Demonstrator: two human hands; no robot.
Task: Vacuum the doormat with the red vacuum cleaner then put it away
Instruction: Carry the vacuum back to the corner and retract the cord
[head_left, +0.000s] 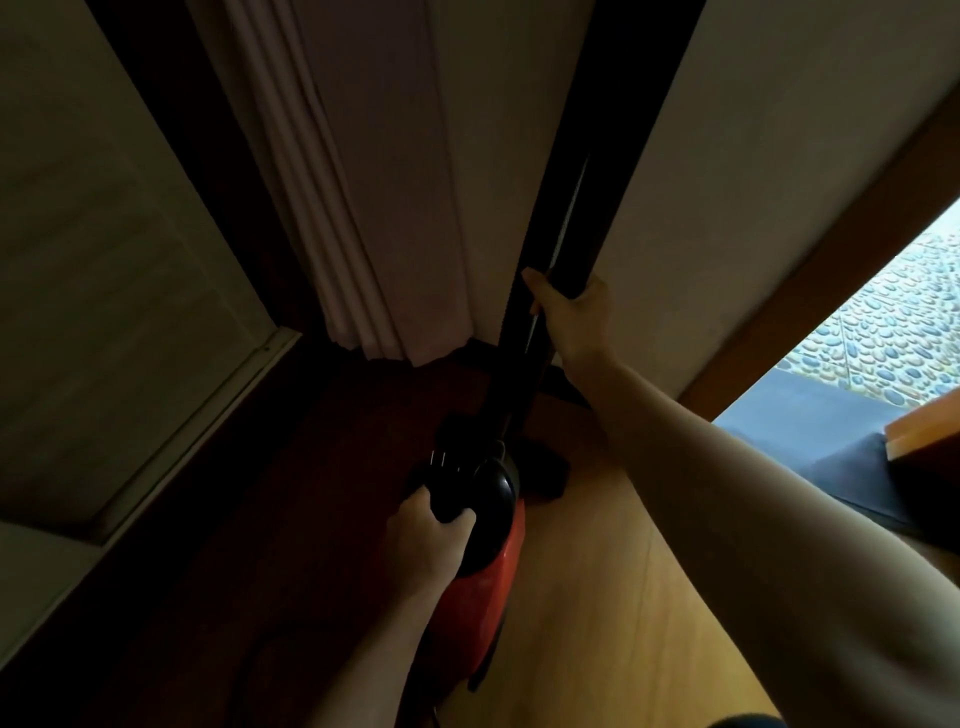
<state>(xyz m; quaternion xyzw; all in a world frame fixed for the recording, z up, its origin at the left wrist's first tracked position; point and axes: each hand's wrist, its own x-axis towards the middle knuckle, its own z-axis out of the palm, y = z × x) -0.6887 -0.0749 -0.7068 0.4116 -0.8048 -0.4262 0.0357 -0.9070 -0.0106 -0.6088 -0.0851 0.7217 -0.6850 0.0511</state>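
- The white door (415, 182) and the pale wall (753, 182) fill the top of the view, with a dark gap running down between them to the wooden floor (597, 597).
- At the right edge of the floor an open doorway shows a grey doormat (810, 426) with pebbled ground beyond; the mat lies well apart from the vacuum, so I judge the vacuuming done and the putting-away in hand.
- The red vacuum cleaner (488, 566) stands low in the middle, at the foot of the gap, its black top toward the camera and its dark wand (550, 291) rising steeply into the gap.
- The right hand (571, 312) is wrapped closed around the wand partway up, thumb on the left side, forearm stretched across the floor's right half.
- The left hand (431, 530) is curled closed on the black handle at the top of the red body.
- To do this step well: keep both grips firm, steer the wand straight up the gap so it does not scrape the door edge, and set the body flat on the floor before letting go.
- The corner is dim; whether the nozzle at the foot of the gap already touches the floor cannot be told.
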